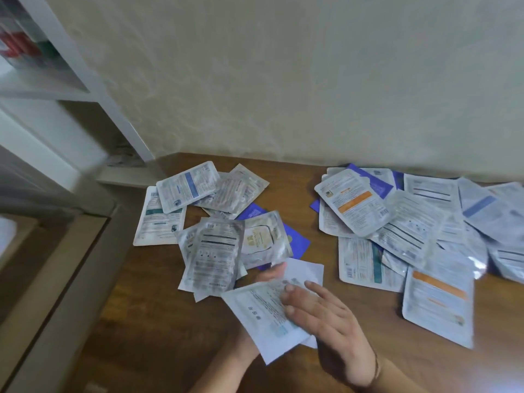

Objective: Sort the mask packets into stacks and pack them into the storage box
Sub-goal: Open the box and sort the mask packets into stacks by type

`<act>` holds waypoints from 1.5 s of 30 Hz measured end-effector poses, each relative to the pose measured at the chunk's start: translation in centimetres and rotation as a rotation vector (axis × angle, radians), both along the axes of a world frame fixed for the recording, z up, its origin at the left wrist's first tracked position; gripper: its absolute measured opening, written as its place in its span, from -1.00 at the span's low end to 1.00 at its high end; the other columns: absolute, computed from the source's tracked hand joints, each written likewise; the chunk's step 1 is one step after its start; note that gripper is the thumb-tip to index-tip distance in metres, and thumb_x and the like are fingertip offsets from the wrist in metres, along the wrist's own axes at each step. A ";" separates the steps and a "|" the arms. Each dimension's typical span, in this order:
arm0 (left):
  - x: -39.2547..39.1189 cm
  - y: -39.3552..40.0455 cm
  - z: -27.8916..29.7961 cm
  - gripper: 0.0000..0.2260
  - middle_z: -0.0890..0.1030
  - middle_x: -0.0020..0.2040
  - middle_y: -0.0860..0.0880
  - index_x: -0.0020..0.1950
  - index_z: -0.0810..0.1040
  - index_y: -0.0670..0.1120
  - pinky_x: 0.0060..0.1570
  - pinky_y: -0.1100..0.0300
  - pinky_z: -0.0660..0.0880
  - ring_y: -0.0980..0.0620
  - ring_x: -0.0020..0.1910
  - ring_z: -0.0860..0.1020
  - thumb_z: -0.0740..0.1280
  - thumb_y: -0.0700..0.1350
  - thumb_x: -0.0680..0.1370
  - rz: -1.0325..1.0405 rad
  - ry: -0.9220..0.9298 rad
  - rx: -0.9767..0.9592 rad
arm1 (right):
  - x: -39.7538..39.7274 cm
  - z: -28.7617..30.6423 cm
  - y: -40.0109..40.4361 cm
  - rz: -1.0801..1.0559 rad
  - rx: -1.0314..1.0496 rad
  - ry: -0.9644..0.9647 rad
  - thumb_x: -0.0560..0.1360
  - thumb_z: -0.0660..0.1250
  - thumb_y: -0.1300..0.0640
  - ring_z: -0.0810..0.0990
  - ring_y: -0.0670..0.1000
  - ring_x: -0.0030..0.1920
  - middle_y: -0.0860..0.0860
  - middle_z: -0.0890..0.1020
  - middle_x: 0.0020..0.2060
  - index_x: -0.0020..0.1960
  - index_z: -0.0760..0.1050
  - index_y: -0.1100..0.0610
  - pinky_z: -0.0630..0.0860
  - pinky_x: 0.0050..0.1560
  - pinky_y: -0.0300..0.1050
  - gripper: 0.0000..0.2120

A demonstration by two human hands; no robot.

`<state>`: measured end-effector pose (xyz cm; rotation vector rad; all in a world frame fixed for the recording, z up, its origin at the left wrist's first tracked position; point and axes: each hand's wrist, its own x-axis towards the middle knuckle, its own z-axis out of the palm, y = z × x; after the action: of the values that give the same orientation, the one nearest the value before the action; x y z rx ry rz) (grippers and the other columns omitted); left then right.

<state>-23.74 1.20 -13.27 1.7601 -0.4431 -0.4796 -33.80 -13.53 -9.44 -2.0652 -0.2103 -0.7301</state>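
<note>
Flat silvery-white mask packets lie in two loose heaps on a wooden table (158, 321). The left heap (215, 219) has grey-printed, teal-striped and purple packets. The larger right heap (411, 225) has orange-, blue- and teal-striped packets. A small stack of white packets (261, 310) rests low in the middle, held from below by my left hand (269, 275), mostly hidden under it. My right hand (323, 316) lies flat on top of that stack, fingers spread. A lone orange-striped packet (439, 304) lies at the right.
A pale wall (283, 80) stands right behind the table. A white shelf unit (71, 89) with red and green items is at the upper left. A beige ledge (56, 279) borders the table's left side. No storage box is in view.
</note>
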 end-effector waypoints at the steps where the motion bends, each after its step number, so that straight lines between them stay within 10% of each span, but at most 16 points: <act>1: -0.2 -0.2 1.0 -0.72 0.65 0.06 -0.12 0.13 0.61 -0.15 0.27 -0.17 0.45 -0.10 0.12 0.60 0.47 -0.12 0.45 0.000 0.070 -0.070 | -0.2 0.0 0.2 -0.033 0.085 0.035 0.65 0.13 0.13 0.59 0.02 0.23 -0.05 0.61 0.22 0.29 0.52 0.00 0.50 0.23 -0.02 -0.70; 6: -0.9 1.4 2.7 -0.87 0.71 -0.11 0.01 0.08 0.59 -0.07 -0.27 0.23 0.51 0.09 -0.30 0.59 0.37 -0.16 0.53 -0.053 0.165 0.003 | 1.2 0.3 -1.0 -0.434 0.690 0.395 0.52 0.37 0.21 0.66 -0.19 -0.10 -0.07 0.71 -0.11 0.14 0.55 -0.02 0.53 -0.14 -0.34 -0.76; 12: -1.7 2.1 1.0 -0.55 0.65 -0.21 0.12 0.34 0.40 0.15 -0.16 0.41 0.52 0.27 -0.14 0.59 0.45 -0.06 0.50 0.005 -0.018 0.354 | 1.7 -3.4 -3.2 -0.515 0.436 0.882 0.43 0.45 0.18 0.62 -0.07 -0.08 -0.07 0.65 -0.10 0.28 0.48 -0.04 0.60 -0.05 -0.05 -0.55; 19: -2.8 3.0 -1.4 -0.48 0.45 0.04 0.28 0.34 0.49 0.00 0.01 0.55 0.37 0.35 0.10 0.42 0.45 0.14 0.44 -0.036 -0.265 0.445 | 3.2 -4.2 -3.7 -0.532 0.281 0.805 0.43 0.46 0.21 0.54 -0.16 -0.17 -0.14 0.58 -0.19 0.27 0.51 0.05 0.37 -0.20 -0.44 -0.58; 24: -3.3 3.6 -1.9 -0.27 0.29 0.34 0.24 0.45 0.33 0.12 0.27 0.45 0.09 0.37 0.29 0.12 0.29 0.41 0.36 -0.092 -0.362 0.565 | 4.6 -4.6 -5.1 -0.433 -0.042 0.815 0.43 0.45 0.09 0.53 -0.01 -0.03 -0.06 0.47 0.06 0.29 0.49 0.06 0.46 0.07 -0.21 -0.55; 27: -3.2 3.4 -2.6 -0.37 0.42 0.28 0.21 0.39 0.44 0.04 0.28 0.33 0.22 0.29 0.27 0.23 0.45 0.22 0.38 -0.096 -0.413 0.550 | 5.0 -4.6 -5.8 -0.311 -0.151 0.845 0.47 0.39 0.03 0.45 0.04 0.20 -0.04 0.46 0.24 0.35 0.45 0.03 0.35 0.24 -0.15 -0.55; 32: -3.4 3.3 -3.9 -0.49 0.49 0.09 0.22 0.23 0.58 -0.06 0.13 0.43 0.37 0.25 0.11 0.41 0.59 -0.01 0.32 -0.111 -0.454 0.461 | 4.8 -4.1 -6.3 -0.233 -0.141 0.915 0.50 0.36 0.03 0.47 -0.05 0.01 -0.07 0.45 0.13 0.35 0.45 0.02 0.37 0.07 -0.25 -0.58; 45: -5.6 3.2 -5.5 -0.56 0.49 0.09 0.16 0.18 0.52 0.00 0.11 0.25 0.38 0.16 0.07 0.45 0.39 0.19 0.39 -0.166 -0.628 0.342 | 1.2 -4.8 -5.7 -0.322 -0.190 0.897 0.53 0.33 0.00 0.53 0.06 0.14 0.00 0.43 0.23 0.36 0.43 0.08 0.39 0.16 -0.22 -0.57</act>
<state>-29.33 4.40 -18.78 2.2087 -1.0000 -0.1041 -32.64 -19.27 -14.20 -2.4277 0.5867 0.0966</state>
